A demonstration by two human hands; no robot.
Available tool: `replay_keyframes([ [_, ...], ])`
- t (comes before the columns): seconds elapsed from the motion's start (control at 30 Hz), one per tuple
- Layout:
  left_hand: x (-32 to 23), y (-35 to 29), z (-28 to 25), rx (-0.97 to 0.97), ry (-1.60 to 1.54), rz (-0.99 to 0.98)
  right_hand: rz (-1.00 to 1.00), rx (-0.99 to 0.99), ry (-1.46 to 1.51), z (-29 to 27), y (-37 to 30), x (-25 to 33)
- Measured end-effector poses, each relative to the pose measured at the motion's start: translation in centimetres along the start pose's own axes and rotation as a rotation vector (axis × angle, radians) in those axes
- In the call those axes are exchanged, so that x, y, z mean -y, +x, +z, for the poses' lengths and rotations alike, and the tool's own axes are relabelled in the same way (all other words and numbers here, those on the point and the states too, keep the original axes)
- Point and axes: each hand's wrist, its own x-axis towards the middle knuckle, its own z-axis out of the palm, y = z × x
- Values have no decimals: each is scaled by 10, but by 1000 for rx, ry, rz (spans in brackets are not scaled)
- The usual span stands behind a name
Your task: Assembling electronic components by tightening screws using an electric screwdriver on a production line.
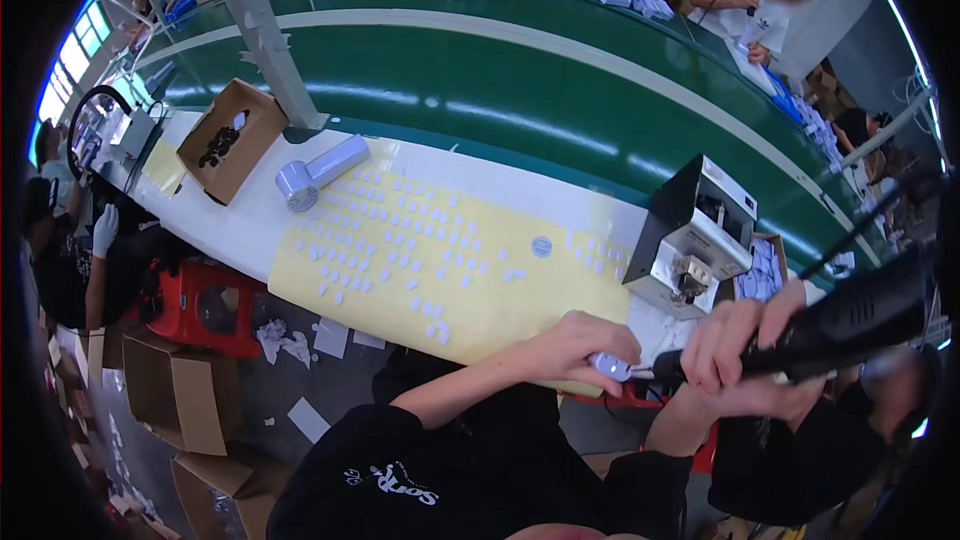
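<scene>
Fingers of the left hand [575, 345] pinch a small white part [608, 366] at the near edge of the yellow mat [500, 315], while the right hand [740, 340] is wrapped closed around a black power driver [850, 325] whose tip meets that part. This looks like the fastening step itself, with tool and piece already joined; the next move seems to call for keeping the part steady against the tip and the driver in line with it, since a slip would throw the small piece off. Across the mat, beyond the hands, lie rows of small white pieces [400, 240]. At the mat's right end stands a grey and white box-shaped machine [695, 235]; at its far left corner lies a grey cylinder [320, 172], and just past that an open cardboard box [230, 138] with dark bits inside. Behind the mat runs a green conveyor belt [500, 90], and other people work on its far side.
</scene>
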Motion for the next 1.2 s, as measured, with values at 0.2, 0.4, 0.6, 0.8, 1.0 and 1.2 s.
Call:
replay_keyframes([
  [0.2, -59, -2, -68, -151, 160, -108, -24, -274, -208, -6, -42, -29],
  [0.4, -4, 52, -159, 29, 869, -302, -9, -499, -393, -24, -67, -116],
  [0.6, 65, 68, -247, 448, 1313, -339, -86, -351, -656, -23, -87, -135],
  [0.8, 48, 46, -264, 95, 1455, -241, -85, -363, -785, -26, -84, -139],
  [1.0, -36, -66, -290, -237, 1886, -576, -30, -394, -768, -22, -83, -137],
  [1.2, -61, -90, -275, -304, 1698, -965, -13, -358, -871, -12, -80, -141],
])
